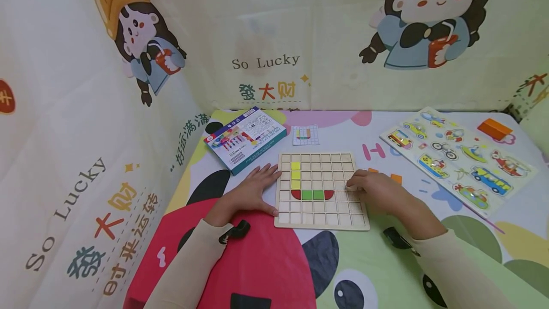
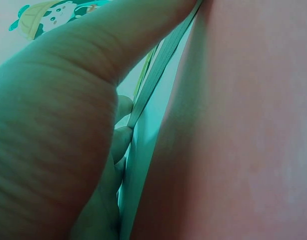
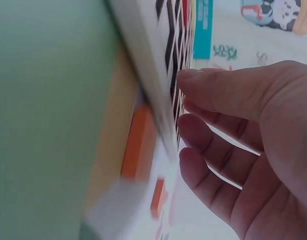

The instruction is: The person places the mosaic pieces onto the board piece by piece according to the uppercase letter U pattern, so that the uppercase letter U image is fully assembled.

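Observation:
A wooden grid board (image 1: 319, 223) lies on the table with three yellow square tiles (image 1: 296, 175) in a column. Below them, two green tiles (image 1: 313, 195) lie between two red pieces with a rounded corner (image 1: 329, 195). My left hand (image 1: 253, 187) is spread at the board's left edge, fingers and thumb touching the rim. My right hand (image 1: 377, 190) reaches over the right edge, fingertips on the grid cells. In the right wrist view the thumb (image 3: 193, 80) and bent fingers (image 3: 196, 132) sit close together; I cannot tell whether a small piece is between them.
Orange blocks (image 1: 396, 179) lie beside the board's right edge, partly behind the right hand. A small pattern card (image 1: 305, 135) is behind the board, a flat box (image 1: 244, 137) back left. A vehicle picture board (image 1: 454, 156) lies to the right, with an orange piece (image 1: 494, 129) beyond it.

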Motion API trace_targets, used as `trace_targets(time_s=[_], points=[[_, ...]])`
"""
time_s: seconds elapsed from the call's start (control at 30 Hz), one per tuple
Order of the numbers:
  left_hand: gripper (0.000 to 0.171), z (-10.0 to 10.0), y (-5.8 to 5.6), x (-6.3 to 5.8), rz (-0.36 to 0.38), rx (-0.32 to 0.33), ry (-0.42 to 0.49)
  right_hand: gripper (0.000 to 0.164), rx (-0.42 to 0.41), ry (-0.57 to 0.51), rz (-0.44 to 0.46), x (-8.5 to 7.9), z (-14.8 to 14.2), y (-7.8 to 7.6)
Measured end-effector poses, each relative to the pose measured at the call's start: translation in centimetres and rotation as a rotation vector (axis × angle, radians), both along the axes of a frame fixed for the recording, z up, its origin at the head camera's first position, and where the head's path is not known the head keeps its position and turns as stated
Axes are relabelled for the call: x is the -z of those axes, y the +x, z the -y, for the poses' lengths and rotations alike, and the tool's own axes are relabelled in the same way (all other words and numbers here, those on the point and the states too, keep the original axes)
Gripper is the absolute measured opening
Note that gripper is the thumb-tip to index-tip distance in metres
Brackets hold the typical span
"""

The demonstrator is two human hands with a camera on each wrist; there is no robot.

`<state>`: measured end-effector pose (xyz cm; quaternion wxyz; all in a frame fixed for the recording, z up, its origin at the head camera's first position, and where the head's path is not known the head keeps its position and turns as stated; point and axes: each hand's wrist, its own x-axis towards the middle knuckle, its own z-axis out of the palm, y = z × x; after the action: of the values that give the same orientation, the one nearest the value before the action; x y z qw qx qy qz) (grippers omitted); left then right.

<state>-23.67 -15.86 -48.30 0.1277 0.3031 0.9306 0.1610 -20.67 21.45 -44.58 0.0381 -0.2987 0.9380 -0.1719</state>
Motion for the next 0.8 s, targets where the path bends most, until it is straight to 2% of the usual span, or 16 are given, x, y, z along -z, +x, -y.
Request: trace_targets(time_s=[0.2, 0.37, 0.57, 0.8], points=[[0.118, 0.0, 0.0, 0.1, -0.007, 0.003, -0.001, 0.025, 0.106, 0.036, 0.052, -0.4, -1.9, 0.2], [0.118, 0.1, 0.1, 0.2, 0.005, 0.005, -0.011, 0.026, 0.145, 0.051, 0.078, -0.2, -3.4, 0.9], [0.119, 0.2, -0.1, 0.0, 0.001, 0.002, -0.001, 0.026, 0.133, 0.038, 0.097, 0.2, -4.1, 1.4], [0.119, 0.2, -0.3, 0.2, 0.002, 0.011, 0.0, 0.022, 0.082, 0.034, 0.1, 0.8, -4.1, 1.5]])
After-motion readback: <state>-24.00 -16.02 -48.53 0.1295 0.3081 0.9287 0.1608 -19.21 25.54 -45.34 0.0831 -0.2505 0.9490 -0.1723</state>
